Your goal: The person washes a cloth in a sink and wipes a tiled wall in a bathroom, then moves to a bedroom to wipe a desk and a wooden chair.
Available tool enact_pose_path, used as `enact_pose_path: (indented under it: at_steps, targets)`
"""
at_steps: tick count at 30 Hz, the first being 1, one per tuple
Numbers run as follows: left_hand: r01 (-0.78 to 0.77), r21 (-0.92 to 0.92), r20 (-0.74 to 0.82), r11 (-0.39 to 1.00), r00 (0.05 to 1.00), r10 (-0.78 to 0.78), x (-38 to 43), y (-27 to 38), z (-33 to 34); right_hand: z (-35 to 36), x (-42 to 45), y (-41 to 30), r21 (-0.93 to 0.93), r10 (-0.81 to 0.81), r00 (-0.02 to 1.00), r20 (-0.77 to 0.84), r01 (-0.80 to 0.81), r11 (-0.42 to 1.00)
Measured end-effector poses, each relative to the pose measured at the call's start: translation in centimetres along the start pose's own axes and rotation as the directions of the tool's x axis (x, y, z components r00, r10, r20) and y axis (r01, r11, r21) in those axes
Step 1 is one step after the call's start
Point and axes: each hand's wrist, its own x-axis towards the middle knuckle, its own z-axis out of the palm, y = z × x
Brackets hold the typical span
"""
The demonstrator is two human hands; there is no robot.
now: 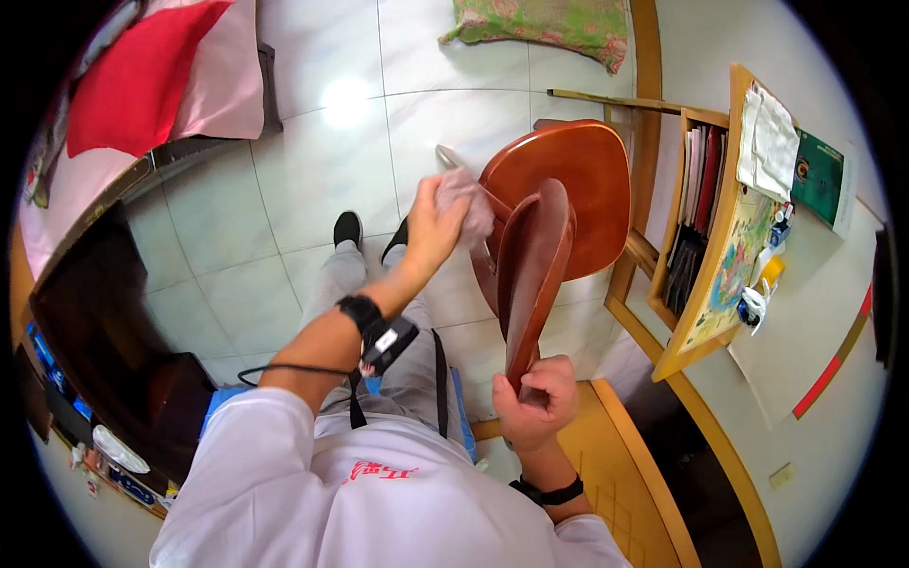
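Note:
A brown glossy wooden chair stands in front of me on the right, its rounded seat [586, 213] beyond the curved backrest [529, 263]. My left hand [434, 231] holds a crumpled greyish-pink cloth [465, 209] beside the chair's left side, near the seat edge. Whether the cloth touches the wood is not clear. My right hand [537, 401] is closed around the near end of the backrest. Both wrists wear black bands, and a small black device with a cable is at the left one.
On the right, a wooden shelf unit [699, 213] holds books, with white cloths [768, 145] and small items on top. A green floral cushion [547, 28] lies on the tiled floor ahead. A table with pink and red cloths [142, 85] stands at left. A wooden cabinet [611, 483] is at lower right.

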Motion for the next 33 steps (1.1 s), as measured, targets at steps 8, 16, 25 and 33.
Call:
enact_pose_path:
  at_steps: [8,16,25,33]
  targets:
    - [-0.431,0.378,0.435,0.819,0.864,0.254,7.3,-5.3,3.9,-0.7,-0.7,0.7,-0.03,0.13,0.989,0.072,-0.128,0.991]
    - [0.328,0.032,0.325,0.944,0.89,-0.32,8.5,-6.1,3.5,0.7,1.3,-3.6,-0.438,0.107,0.992,-0.063,-0.124,0.89]
    - [0.666,-0.018,0.216,0.746,0.731,-0.647,7.4,-2.2,5.7,2.0,3.3,-5.5,-0.327,0.623,0.773,-0.123,-0.624,0.71]
    - [0.661,0.015,0.275,0.75,0.719,-0.638,7.5,-4.5,10.8,-4.4,4.7,-0.3,-0.453,0.482,0.875,-0.033,-0.443,0.774]
